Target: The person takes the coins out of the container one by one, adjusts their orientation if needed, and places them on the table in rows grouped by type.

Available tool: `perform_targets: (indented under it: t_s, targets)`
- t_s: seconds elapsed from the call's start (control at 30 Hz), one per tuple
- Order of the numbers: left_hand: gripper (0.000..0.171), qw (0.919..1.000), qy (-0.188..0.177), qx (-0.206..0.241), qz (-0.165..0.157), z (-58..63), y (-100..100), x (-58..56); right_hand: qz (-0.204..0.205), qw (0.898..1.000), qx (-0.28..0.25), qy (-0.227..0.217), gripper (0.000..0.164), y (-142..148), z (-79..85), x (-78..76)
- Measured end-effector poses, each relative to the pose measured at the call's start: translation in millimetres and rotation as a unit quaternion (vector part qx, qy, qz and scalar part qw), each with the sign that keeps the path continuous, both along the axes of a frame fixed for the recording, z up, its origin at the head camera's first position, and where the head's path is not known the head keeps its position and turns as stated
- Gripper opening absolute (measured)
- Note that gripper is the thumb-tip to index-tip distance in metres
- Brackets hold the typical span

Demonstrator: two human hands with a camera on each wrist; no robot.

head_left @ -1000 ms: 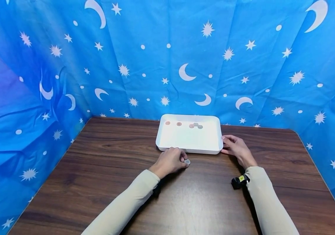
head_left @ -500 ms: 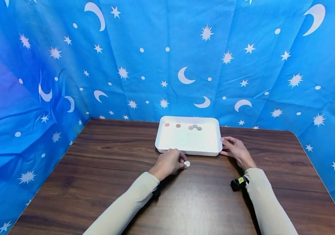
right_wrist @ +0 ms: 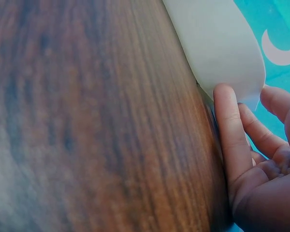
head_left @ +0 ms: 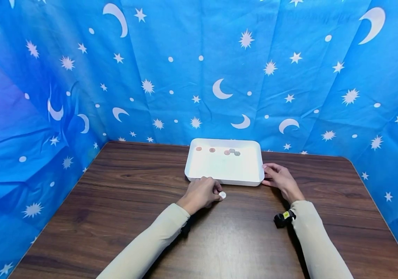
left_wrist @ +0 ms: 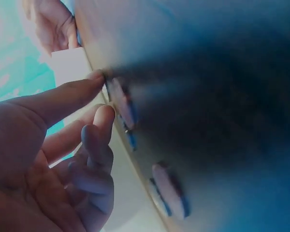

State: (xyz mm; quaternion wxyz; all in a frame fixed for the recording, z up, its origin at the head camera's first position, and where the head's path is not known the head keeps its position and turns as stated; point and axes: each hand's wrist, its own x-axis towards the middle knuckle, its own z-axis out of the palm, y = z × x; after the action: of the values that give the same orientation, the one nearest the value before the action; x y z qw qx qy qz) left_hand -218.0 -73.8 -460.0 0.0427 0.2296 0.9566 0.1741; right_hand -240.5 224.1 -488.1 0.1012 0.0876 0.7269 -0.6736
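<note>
My left hand [head_left: 200,193] is just in front of the white tray [head_left: 255,180], pinching a silver coin [head_left: 222,195] between thumb and fingertips. In the left wrist view, blurred coins show close by the fingers, among them a coin [left_wrist: 123,102] at the fingertips and another coin [left_wrist: 170,192] lower down. My right hand [head_left: 281,180] touches the tray's near right corner. In the right wrist view, an extended thumb [right_wrist: 225,111] lies against the outer wall while a finger [right_wrist: 275,101] reaches the rim. My left hand covers part of the tray's front edge.
Inside the tray, toward its back, lie copper coins, one copper coin [head_left: 199,148] near the left, and a small cluster with a grey coin [head_left: 237,153]. Brown wooden table [head_left: 132,182] surrounds the tray. A blue curtain [head_left: 199,69] with moons and stars hangs behind it.
The coin at my left fingertips has gone from dull grey to bright as its face catches the light. Both hands and the tray stay in place; the head view shifts slightly.
</note>
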Motion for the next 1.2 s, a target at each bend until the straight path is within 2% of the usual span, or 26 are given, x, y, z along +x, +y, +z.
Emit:
perform_targets:
  t_s: [0.1,0.23,0.4,0.5,0.67,0.8,0.9,1.0,1.13,1.2]
  targets:
    - [0.016,0.9999,-0.002,0.016,-0.003,4.5,0.2,-1.9,-0.001,1.0,-0.001,0.0,0.052,1.6,-1.0,-0.1]
    - [0.022,0.999,0.015,0.041,-0.005,14.4,-0.7,-9.2,-0.003,1.0,-0.003,0.0,0.051,3.9,-3.2,-0.5]
    - [0.024,0.9983,0.044,0.036,0.008,23.8,-2.6,-29.2,-0.007,1.0,-0.008,-0.003,0.051,5.4,-4.9,-0.4]
    - [0.026,0.9984,0.039,0.035,0.022,25.9,-3.5,-45.3,-0.009,1.0,-0.01,-0.006,0.051,5.9,-5.5,-0.4]
    - [0.044,0.9959,-0.019,0.068,0.057,26.3,-3.0,-76.0,-0.009,1.0,-0.007,-0.008,0.051,7.4,-6.4,-0.1]
    - [0.073,0.9875,-0.075,0.077,0.115,23.4,-1.9,-98.1,-0.009,1.0,-0.01,-0.003,0.052,6.9,-6.6,-0.2]
    - [0.091,0.9803,-0.105,0.069,0.153,19.6,-2.0,-109.4,-0.008,1.0,-0.011,-0.003,0.052,5.0,-6.1,-0.7]
    - [0.087,0.9726,-0.139,0.06,0.177,15.2,-3.3,-117.2,-0.008,1.0,-0.01,-0.007,0.051,2.6,-4.8,-1.7]
    - [0.068,0.9646,-0.171,0.041,0.197,9.8,-5.2,-126.0,-0.007,1.0,-0.004,-0.01,0.051,2.1,-1.7,-3.4]
    - [0.07,0.9632,-0.175,0.039,0.2,7.4,-5.6,-129.5,-0.008,1.0,-0.002,-0.011,0.051,3.5,-0.3,-4.1]
